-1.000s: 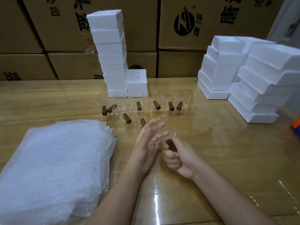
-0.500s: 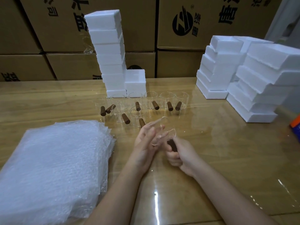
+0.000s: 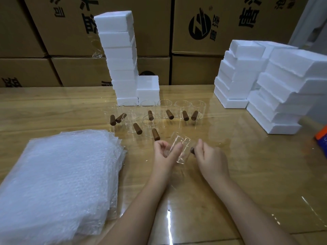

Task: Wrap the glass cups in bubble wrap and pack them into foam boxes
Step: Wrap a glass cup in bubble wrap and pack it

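Two hands share one clear glass cup with a short brown wooden handle (image 3: 184,147); it hangs tilted just above the glossy wooden table (image 3: 247,174), between my palms and just in front of the cluster of matching glass cups (image 3: 165,110) standing behind it. My left hand (image 3: 163,153) pinches the glass wall, thumb set against curled fingers; my right hand (image 3: 210,159) is curled round the brown handle, fingers closed on it. No wrap is on this cup yet, so I judge the step in hand to be bringing it to the stack of clear bubble wrap sheets (image 3: 58,183) lying to my left. To do that well I would lay the cup on its side near one edge of the top sheet, handle turned inward so the sheet can fold over it; then roll snugly and tuck both ends; thin glass may chip if it knocks the table. The white foam boxes (image 3: 120,59) stand stacked at the far edge, well apart from my hands.
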The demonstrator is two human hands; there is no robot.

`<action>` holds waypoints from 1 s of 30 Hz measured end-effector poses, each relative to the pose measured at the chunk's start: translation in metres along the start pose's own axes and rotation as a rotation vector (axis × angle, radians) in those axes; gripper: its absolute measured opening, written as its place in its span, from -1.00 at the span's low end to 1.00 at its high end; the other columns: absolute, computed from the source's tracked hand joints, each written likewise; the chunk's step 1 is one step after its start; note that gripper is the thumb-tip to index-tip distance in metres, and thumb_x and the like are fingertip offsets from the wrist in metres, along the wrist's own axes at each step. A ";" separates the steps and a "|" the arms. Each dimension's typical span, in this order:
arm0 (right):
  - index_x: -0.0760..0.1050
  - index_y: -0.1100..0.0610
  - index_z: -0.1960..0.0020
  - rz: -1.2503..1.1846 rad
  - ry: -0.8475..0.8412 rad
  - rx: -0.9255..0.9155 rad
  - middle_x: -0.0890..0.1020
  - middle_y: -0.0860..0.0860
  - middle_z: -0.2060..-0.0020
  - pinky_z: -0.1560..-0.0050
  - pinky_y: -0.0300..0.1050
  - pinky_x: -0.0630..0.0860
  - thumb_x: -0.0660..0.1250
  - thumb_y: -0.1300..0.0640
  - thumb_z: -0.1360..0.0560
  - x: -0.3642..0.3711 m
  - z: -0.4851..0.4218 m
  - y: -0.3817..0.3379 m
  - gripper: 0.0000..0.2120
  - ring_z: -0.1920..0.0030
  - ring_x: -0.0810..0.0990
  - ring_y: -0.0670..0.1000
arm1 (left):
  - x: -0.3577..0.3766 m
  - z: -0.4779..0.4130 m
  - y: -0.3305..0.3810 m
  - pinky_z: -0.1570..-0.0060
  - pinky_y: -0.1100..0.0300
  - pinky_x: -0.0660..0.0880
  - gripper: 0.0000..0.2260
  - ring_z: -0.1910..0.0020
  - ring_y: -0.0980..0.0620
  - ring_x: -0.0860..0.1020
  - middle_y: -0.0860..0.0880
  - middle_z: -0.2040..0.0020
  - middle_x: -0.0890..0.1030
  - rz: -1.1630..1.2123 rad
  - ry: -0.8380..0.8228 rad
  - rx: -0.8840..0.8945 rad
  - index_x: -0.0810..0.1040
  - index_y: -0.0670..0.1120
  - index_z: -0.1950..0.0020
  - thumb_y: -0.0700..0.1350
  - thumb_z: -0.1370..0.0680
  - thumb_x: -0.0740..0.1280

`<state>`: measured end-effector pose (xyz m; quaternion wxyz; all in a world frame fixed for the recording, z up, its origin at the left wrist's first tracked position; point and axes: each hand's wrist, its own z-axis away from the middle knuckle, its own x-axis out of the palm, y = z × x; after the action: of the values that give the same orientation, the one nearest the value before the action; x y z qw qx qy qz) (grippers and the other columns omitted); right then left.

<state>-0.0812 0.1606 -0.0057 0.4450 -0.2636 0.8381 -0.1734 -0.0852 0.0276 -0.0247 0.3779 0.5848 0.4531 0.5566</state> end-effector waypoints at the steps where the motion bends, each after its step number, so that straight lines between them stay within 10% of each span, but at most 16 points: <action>1: 0.46 0.19 0.45 0.065 0.056 -0.102 0.47 0.13 0.60 0.51 -0.13 0.27 0.09 0.08 -0.55 0.000 0.001 -0.003 -0.56 0.56 0.44 0.21 | -0.002 -0.001 0.000 0.23 0.21 0.49 -0.45 0.27 0.05 0.58 -0.09 0.17 0.51 0.007 0.020 -0.019 0.30 -0.08 0.08 0.23 -0.19 0.43; 6: 0.39 0.16 0.38 0.074 0.029 -0.292 0.43 0.02 0.55 0.50 -0.22 0.19 0.12 0.05 -0.47 0.006 0.005 -0.011 -0.70 0.55 0.40 0.10 | -0.009 -0.004 0.002 0.27 0.08 0.53 -0.50 0.26 -0.07 0.60 -0.10 0.17 0.61 0.212 0.093 -0.092 0.39 -0.11 -0.01 0.20 -0.30 0.45; 10: 0.29 0.05 0.29 -0.295 -0.175 0.006 0.38 -0.09 0.49 0.36 0.01 0.34 0.10 0.02 -0.57 0.021 0.015 -0.016 -0.73 0.44 0.40 0.05 | -0.012 -0.005 0.008 0.22 0.19 0.58 -0.51 0.17 -0.03 0.64 -0.12 0.04 0.61 0.349 0.093 -0.091 0.49 -0.13 -0.08 0.16 -0.34 0.48; 18: 0.34 0.29 0.25 -0.976 -0.431 0.545 0.22 -0.07 0.63 0.59 -0.28 0.09 0.01 0.05 -0.65 0.022 0.012 -0.032 -0.59 0.61 0.11 -0.11 | -0.016 -0.007 0.014 0.22 0.19 0.58 -0.52 0.10 -0.03 0.65 -0.14 -0.17 0.62 0.481 -0.037 -0.206 0.53 -0.06 -0.23 0.19 -0.42 0.30; 26: 0.38 0.05 0.43 -1.730 -0.833 0.892 0.06 -0.09 0.63 0.66 -0.31 -0.06 -0.02 -0.07 -0.59 0.013 0.017 -0.046 -0.52 0.61 -0.03 -0.10 | -0.018 -0.013 0.010 0.09 0.11 0.59 -0.52 0.03 -0.08 0.65 -0.12 -0.09 0.66 0.532 -0.109 -0.270 0.50 -0.08 -0.22 0.21 -0.44 0.23; 30: 0.38 0.06 0.44 -1.645 -0.801 0.915 0.08 -0.09 0.64 0.66 -0.35 -0.02 0.03 -0.01 -0.56 0.017 0.021 -0.044 -0.57 0.62 -0.01 -0.11 | -0.014 -0.015 0.007 0.19 0.15 0.52 -0.57 0.24 0.00 0.63 -0.11 0.12 0.67 0.412 -0.029 -0.244 0.52 -0.11 -0.08 0.19 -0.45 0.17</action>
<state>-0.0591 0.1141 -0.0055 0.4937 -0.6005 0.0409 -0.6276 -0.0989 0.0115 -0.0209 0.3308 0.6229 0.2478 0.6642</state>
